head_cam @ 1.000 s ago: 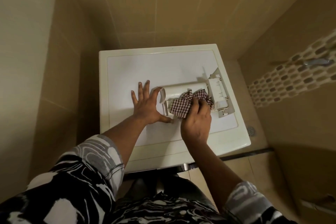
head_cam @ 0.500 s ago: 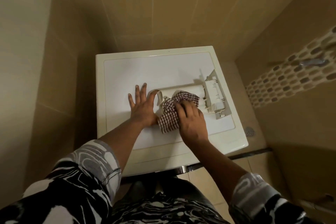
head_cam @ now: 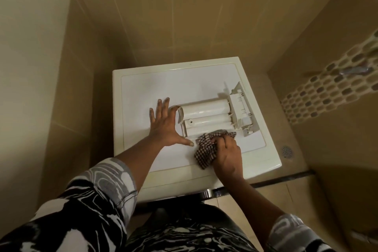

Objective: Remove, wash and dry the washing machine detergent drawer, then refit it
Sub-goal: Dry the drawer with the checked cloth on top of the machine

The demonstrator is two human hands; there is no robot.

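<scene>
Two hands are seen over the white washing machine top (head_cam: pixel 163 84), on which the detergent drawer (head_cam: pixel 206 118) is laid, right of centre, its long side running left to right, with its rounded ridges turned up and its front panel at the right end. The left hand (head_cam: pixel 163 127) is laid flat on the machine top against the drawer's left end; its fingers (head_cam: pixel 164 106) are straight and spread, and the thumb is stretched out towards the drawer's near left corner. A checked cloth (head_cam: pixel 206 149) is bunched in the right hand (head_cam: pixel 228 155), whose fingers (head_cam: pixel 225 139) are curled round it, and is pressed against the drawer's near side. Black-and-white patterned sleeves (head_cam: pixel 98 200) are worn on both arms. Beige tiled walls (head_cam: pixel 163 26) are seen beyond and at both sides, a mosaic band (head_cam: pixel 327 92) on the right wall, and a floor drain (head_cam: pixel 286 151) just right of the machine
</scene>
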